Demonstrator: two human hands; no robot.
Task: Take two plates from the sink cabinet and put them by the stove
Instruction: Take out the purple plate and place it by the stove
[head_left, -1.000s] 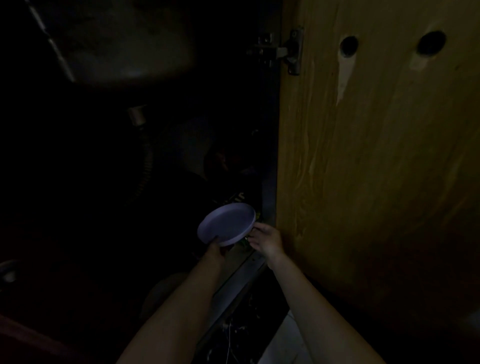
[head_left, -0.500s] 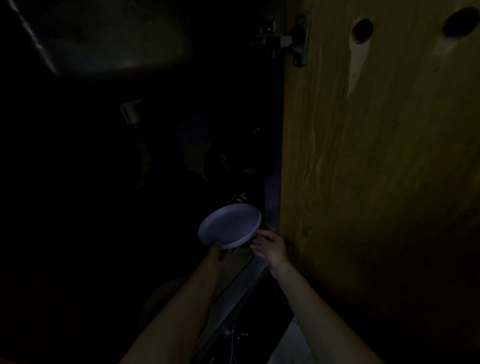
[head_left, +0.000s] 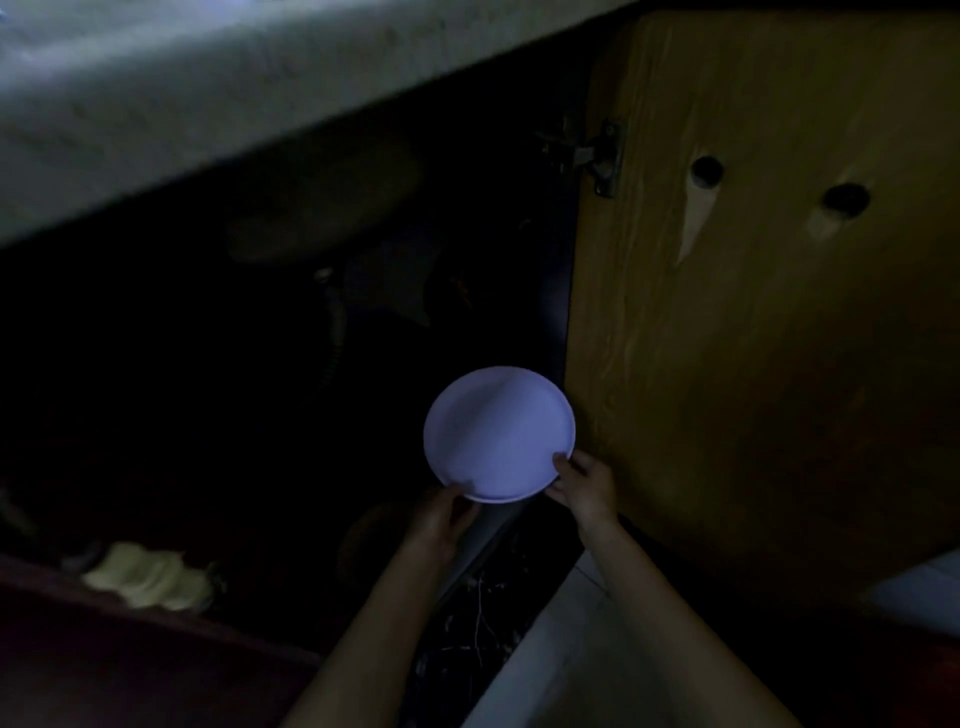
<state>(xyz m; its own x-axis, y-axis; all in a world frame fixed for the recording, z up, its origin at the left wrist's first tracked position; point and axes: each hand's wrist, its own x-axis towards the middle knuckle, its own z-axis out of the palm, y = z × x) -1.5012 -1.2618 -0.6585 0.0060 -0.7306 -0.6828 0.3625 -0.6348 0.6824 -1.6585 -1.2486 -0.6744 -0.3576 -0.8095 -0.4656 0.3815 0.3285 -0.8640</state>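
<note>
Both hands grasp one pale lilac plate (head_left: 498, 434) at centre frame. Left hand (head_left: 441, 522) pinches the lower-left rim, thumb on top; right hand (head_left: 584, 486) clamps the lower-right rim. Plate extends up and away from both grips, face tilted toward camera, just left of the open wooden cabinet door (head_left: 769, 312). Dark cabinet interior behind; drain hose (head_left: 335, 332) faint, upper left of plate. Countertop edge (head_left: 208, 104) crosses top of frame. Yellowish cloth (head_left: 148, 574) lower left.

No readable text, labels, brands or numbers anywhere; scene too dark, surfaces plain.
</note>
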